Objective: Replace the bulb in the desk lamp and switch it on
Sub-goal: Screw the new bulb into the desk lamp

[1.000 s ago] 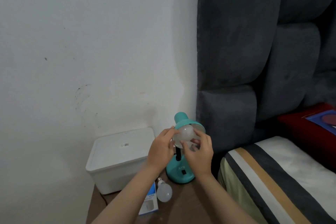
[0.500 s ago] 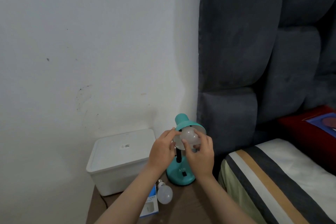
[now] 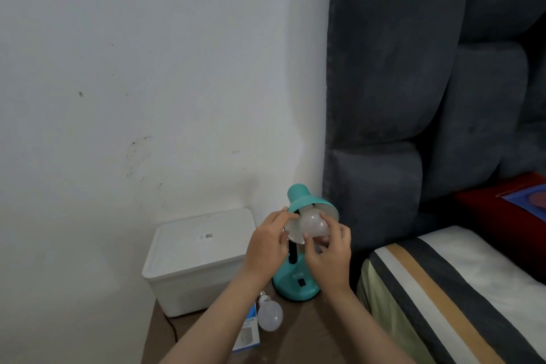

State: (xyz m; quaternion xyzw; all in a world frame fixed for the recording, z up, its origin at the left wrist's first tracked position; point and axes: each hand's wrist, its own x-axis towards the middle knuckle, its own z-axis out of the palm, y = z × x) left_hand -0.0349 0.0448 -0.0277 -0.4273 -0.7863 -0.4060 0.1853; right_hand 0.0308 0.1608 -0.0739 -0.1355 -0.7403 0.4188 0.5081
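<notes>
A teal desk lamp (image 3: 296, 282) stands on a brown bedside table (image 3: 310, 334), its shade (image 3: 304, 201) tilted toward me. A frosted white bulb (image 3: 311, 223) sits in the shade's mouth. My right hand (image 3: 328, 257) grips that bulb with thumb and fingers from below and the right. My left hand (image 3: 267, 245) holds the shade's left rim. A second white bulb (image 3: 269, 316) lies on the table beside a blue bulb box (image 3: 246, 334), in front of the lamp's base. The black switch (image 3: 300, 283) shows on the base.
A white lidded plastic box (image 3: 201, 257) stands left of the lamp against the white wall. A grey padded headboard (image 3: 413, 97) rises right of the lamp. A bed with a striped cover (image 3: 443, 289) and a red pillow (image 3: 508, 210) lies to the right.
Both hands stay on the lamp's shade and bulb; my right fingers have shifted slightly around the bulb. The view has moved a little.
</notes>
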